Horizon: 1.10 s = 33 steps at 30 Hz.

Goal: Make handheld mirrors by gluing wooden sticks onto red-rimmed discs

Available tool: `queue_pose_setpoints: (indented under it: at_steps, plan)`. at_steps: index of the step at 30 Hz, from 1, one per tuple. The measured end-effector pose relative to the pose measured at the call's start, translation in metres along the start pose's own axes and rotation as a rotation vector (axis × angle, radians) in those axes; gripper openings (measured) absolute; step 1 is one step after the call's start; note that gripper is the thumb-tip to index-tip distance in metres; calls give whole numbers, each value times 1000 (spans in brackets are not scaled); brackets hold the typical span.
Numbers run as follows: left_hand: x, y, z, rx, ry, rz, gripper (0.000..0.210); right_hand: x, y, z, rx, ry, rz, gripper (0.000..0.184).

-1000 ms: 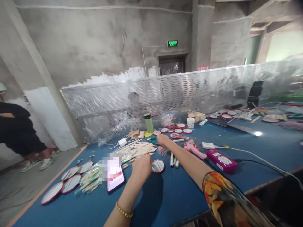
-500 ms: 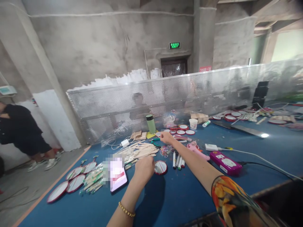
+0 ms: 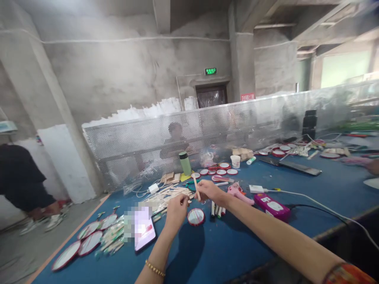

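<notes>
My right hand (image 3: 208,190) pinches a flat wooden stick (image 3: 196,187), which stands nearly upright above the table. Close beside it on the left, my left hand (image 3: 177,208) is closed with thumb and fingers together; what it holds, if anything, is too small to make out. Just below the hands lies a small round red-rimmed disc (image 3: 196,217) with thin reddish strands across its pale face. Behind my left hand, a loose pile of wooden sticks (image 3: 168,195) spreads over the blue table. Several marker pens (image 3: 218,210) lie under my right wrist.
A lit phone (image 3: 144,228) rests left of my left hand, beside bundled sticks (image 3: 112,238) and larger red-rimmed discs (image 3: 90,243). A green bottle (image 3: 185,163), paper cup (image 3: 235,161), pink glue gun (image 3: 239,193) and purple cabled box (image 3: 272,207) stand around. Perforated metal panels (image 3: 133,138) border the back.
My right hand has come back toward my left hand, and a wooden stick now shows upright in its fingers. My left hand stays closed near the disc. The view has tilted up slightly.
</notes>
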<state>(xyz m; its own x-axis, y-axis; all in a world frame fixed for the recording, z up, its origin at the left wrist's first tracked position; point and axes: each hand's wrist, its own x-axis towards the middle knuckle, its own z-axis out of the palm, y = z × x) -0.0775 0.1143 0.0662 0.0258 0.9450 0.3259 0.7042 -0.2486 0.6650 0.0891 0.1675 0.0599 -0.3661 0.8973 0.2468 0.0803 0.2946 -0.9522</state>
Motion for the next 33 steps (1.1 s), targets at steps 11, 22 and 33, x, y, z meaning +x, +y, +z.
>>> queue_pose_setpoints:
  at_steps: [11, 22, 33]
  plan:
    - [-10, 11, 19, -719, -92, -70, 31, -56, 16, 29, 181, -104, -52, 39]
    - [-16, 18, 17, -1014, -238, -147, 39, -75, 1, 21, 351, -199, 125, 45]
    - [-19, 18, 21, -1048, -333, -162, 46, -72, 7, 26, 249, -76, 79, 45]
